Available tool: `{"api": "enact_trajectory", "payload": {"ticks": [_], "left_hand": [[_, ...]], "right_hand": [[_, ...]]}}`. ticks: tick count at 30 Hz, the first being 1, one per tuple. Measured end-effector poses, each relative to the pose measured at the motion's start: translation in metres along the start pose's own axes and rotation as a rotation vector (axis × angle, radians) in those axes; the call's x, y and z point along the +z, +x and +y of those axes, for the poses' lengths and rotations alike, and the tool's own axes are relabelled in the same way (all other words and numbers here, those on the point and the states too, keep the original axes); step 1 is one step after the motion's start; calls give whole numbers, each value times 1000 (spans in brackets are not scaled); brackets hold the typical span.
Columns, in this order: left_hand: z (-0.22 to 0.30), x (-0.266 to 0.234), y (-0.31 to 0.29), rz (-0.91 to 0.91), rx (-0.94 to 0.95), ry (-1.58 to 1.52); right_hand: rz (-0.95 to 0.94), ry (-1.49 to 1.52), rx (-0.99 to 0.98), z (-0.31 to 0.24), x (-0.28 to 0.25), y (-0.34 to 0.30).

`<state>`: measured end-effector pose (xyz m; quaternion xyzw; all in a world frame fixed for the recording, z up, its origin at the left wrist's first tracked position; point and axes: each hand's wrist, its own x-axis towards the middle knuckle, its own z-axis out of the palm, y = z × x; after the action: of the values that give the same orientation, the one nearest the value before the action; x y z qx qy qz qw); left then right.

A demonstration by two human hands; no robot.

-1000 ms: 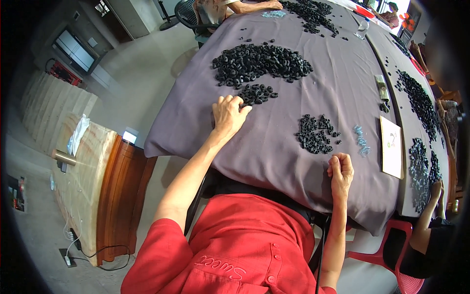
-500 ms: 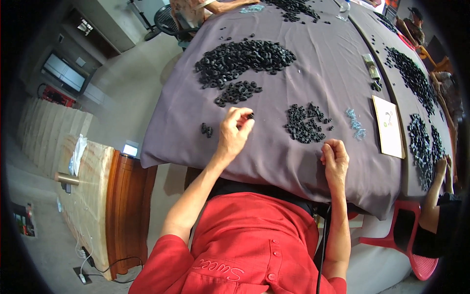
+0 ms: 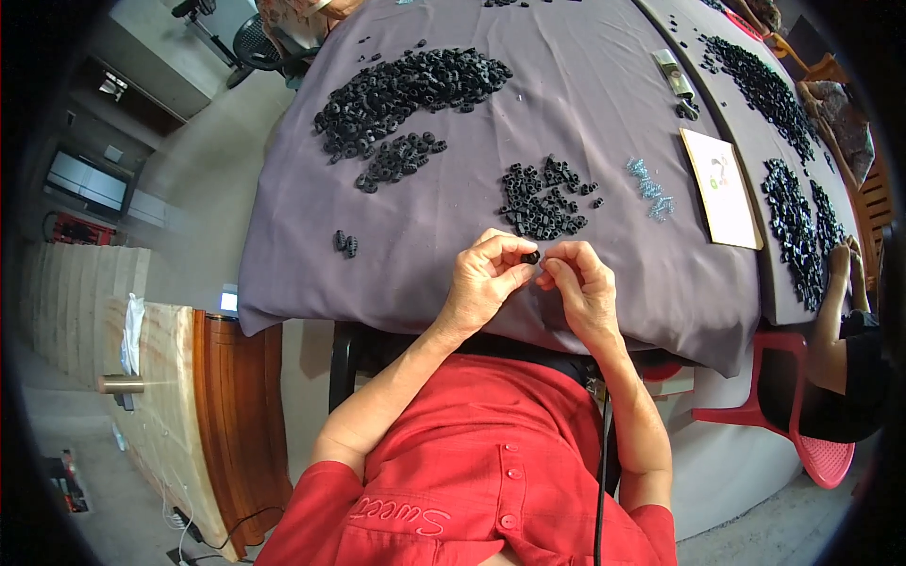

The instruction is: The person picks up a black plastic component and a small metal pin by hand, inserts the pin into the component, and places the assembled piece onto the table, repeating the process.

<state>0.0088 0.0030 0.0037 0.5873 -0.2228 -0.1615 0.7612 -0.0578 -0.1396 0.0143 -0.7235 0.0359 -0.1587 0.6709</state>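
Observation:
My left hand pinches a small black plastic part between thumb and fingertips, above the near edge of the cloth. Close to its right, my right hand has thumb and finger pressed together; whatever they hold is too small to make out. Just beyond both hands lies a pile of black ring-like parts. A few more black parts sit apart on the left. Small pale-blue coils that look like springs are scattered to the right of the pile.
A grey cloth covers the table. Farther off lie a large heap of black parts and a smaller one. A board with a paper sheet rests on the right. Another person's hands work beside a red chair.
My left hand has come right and nearer with the black part. My right hand has moved left to meet it. The whole view has shifted, sliding the table leftward and up.

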Motion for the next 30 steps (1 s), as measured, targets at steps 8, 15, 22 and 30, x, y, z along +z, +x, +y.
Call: {"api": "enact_trajectory", "payload": {"ticks": [8,15,22,30], "left_hand": [[1,1,1,-33,20,78],[4,-2,2,15,-278,-291],[10,0,5,3,-359,-348],[6,7,13,-104,-446,-482]], "right_hand": [[15,-133,-70,-2,0,-1],[38,-83,-40,0,2,-1],[52,-10,-70,6,-1,-1],[23,-51,83,-7,-18,4]]}}
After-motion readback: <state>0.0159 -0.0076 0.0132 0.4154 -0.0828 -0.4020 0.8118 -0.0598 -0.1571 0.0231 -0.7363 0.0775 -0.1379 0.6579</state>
